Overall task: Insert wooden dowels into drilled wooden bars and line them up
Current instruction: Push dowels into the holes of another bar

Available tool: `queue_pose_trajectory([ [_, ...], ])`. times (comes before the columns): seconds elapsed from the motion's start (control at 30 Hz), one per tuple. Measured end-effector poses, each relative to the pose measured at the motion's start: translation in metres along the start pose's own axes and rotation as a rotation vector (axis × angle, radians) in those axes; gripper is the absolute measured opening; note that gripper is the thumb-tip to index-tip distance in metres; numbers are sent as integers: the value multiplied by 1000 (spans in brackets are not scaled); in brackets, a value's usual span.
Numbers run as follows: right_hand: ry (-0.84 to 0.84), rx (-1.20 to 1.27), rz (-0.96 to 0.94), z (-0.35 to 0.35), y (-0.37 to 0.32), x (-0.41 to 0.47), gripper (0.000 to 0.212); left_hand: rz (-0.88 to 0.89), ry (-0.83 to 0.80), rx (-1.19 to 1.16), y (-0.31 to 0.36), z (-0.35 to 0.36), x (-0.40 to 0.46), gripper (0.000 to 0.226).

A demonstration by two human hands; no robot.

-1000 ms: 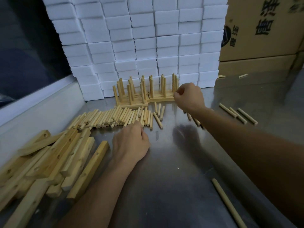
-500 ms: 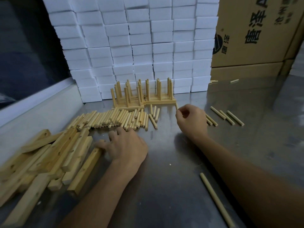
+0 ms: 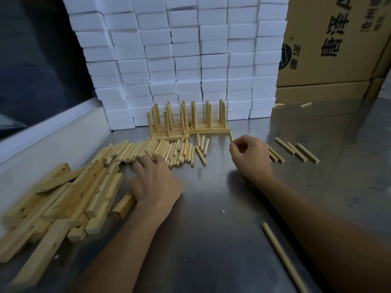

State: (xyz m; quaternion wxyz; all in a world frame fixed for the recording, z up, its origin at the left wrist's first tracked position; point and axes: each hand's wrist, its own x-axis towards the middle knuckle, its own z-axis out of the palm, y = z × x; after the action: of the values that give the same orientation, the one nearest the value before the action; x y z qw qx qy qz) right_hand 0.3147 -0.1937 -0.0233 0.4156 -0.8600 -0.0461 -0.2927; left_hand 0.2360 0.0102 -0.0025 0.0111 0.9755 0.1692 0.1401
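Observation:
Two finished wooden bars (image 3: 191,130) with upright dowels stand side by side at the foot of the white block stack. In front of them lies a wide pile of loose dowels (image 3: 152,149). A heap of drilled bars (image 3: 74,197) covers the left of the table. My left hand (image 3: 156,182) lies flat with its fingertips on the dowel pile and its palm over the end of one bar (image 3: 124,205). My right hand (image 3: 251,155) is curled just right of the finished bars and pinches a short dowel (image 3: 231,136) between thumb and forefinger.
A tall stack of white foam blocks (image 3: 190,60) closes the back, with cardboard boxes (image 3: 330,49) to its right. Three loose dowels (image 3: 296,151) lie right of my right hand. A long dowel (image 3: 281,256) lies near my right forearm. A raised rim (image 3: 53,132) runs along the steel table's left.
My right hand has drawn back from the dowels standing in the right finished bar and come down near the table. My left hand has slid left onto the end of a bar.

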Motion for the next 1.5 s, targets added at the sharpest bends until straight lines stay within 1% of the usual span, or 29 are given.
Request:
queue_pose_trajectory([
  [0.07, -2, 2, 0, 0, 0, 0, 9, -12, -8, -33, -4, 0, 2, 46],
  [0.2, -1, -5, -12, 1, -1, -1, 9, -3, 48, -117, -4, 1, 4, 37],
  [0.3, 1, -12, -26, 1, -3, -2, 8, 50, 105, -188, -3, 1, 5, 24],
  [0.4, 0, -25, -71, 1, -7, -5, 8, 130, 225, -307, -2, 3, 7, 31],
  [0.47, -12, -45, -131, 1, -11, -8, 8, 197, 289, -458, -1, 5, 9, 32],
  [0.53, -42, -41, -194, 0, -16, -12, 9, 263, 288, -621, 3, 6, 9, 27],
  [0.57, -62, -25, -222, 0, -19, -14, 10, 276, 284, -705, 5, 6, 10, 23],
  [0.63, -114, 32, -264, 1, -26, -20, 14, 232, 269, -904, 7, 5, 11, 17],
  [0.67, -153, 85, -261, 2, -31, -23, 18, 200, 251, -1005, 9, 4, 11, 17],
  [0.73, -272, 255, -188, 7, -42, -30, 30, 191, 202, -1180, 10, 3, 9, 18],
  [0.77, -334, 359, -130, 8, -47, -32, 32, 201, 177, -1255, 11, 3, 8, 18],
  [0.8, -388, 464, -61, 9, -50, -33, 30, 213, 161, -1309, 11, 3, 7, 17],
  [0.87, -478, 627, 95, 9, -54, -31, 20, 229, 151, -1347, 12, 3, 6, 16],
  [0.93, -535, 730, 235, 8, -53, -29, 21, 249, 147, -1316, 12, 5, 6, 19],
  [0.97, -543, 776, 292, 7, -52, -27, 24, 282, 161, -1257, 12, 6, 6, 23],
  [1.03, -515, 867, 385, 6, -50, -25, 32, 411, 219, -1074, 11, 9, 4, 35],
  [1.1, -484, 948, 435, 4, -49, -24, 25, 519, 278, -893, 12, 13, 3, 48],
  [1.17, -477, 974, 437, 4, -49, -23, 18, 551, 322, -839, 12, 16, 2, 48],
  [1.23, -478, 966, 419, 5, -49, -24, 19, 537, 348, -860, 12, 17, 3, 43],
  [1.3, -483, 952, 415, 5, -49, -24, 24, 485, 325, -910, 12, 18, 3, 37],
  [1.37, -478, 929, 411, 6, -49, -24, 29, 413, 218, -1015, 15, 19, 3, 28],
  [1.43, -479, 892, 388, 7, -47, -25, 27, 334, 66, -1181, 18, 19, 2, 20],
  [1.5, -489, 854, 354, 8, -46, -26, 23, 259, -42, -1329, 22, 18, -1, 17],
])
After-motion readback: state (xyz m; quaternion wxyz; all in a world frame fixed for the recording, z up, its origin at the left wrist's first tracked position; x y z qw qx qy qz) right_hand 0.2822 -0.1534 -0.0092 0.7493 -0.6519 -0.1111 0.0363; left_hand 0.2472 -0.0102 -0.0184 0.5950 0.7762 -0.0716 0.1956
